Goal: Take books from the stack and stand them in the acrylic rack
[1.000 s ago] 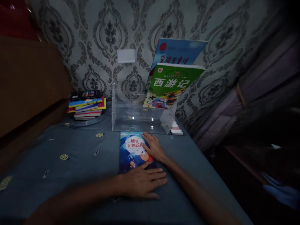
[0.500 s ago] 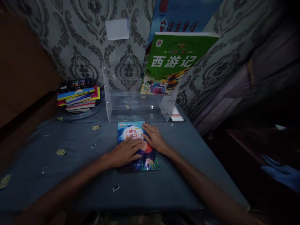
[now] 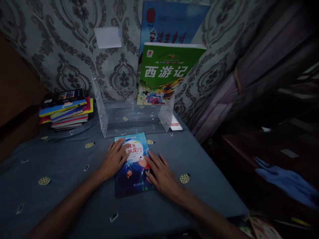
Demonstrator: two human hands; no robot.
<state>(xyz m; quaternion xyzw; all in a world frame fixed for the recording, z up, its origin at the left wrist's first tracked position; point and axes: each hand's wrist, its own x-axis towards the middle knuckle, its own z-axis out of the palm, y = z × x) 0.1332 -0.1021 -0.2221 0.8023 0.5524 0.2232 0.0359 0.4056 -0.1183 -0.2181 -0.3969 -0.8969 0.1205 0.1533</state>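
Note:
A thin picture book [image 3: 136,166] with a blue cover, a white circle, red characters and orange fish lies closed and face up on the cloth-covered table. My left hand [image 3: 114,159] rests flat on its upper left edge, fingers spread. Along the right edge lies my right hand [image 3: 160,172], fingers stretched out and touching the cover's lower right part. Behind the book stands a clear acrylic rack [image 3: 129,113]. Upright in the rack are a green book [image 3: 164,73] and, behind it, a taller blue book [image 3: 171,23].
A stack of books [image 3: 67,109] sits at the left rear of the table [image 3: 74,192]. The patterned wall bears a white card [image 3: 108,37]. Right of the table hangs a gathered curtain [image 3: 221,96]; a blue cloth [image 3: 284,182] lies in the dark area beyond the edge.
My left hand has slid from the cover's middle to its left edge. My right hand has moved down along the right side. The view has shifted right.

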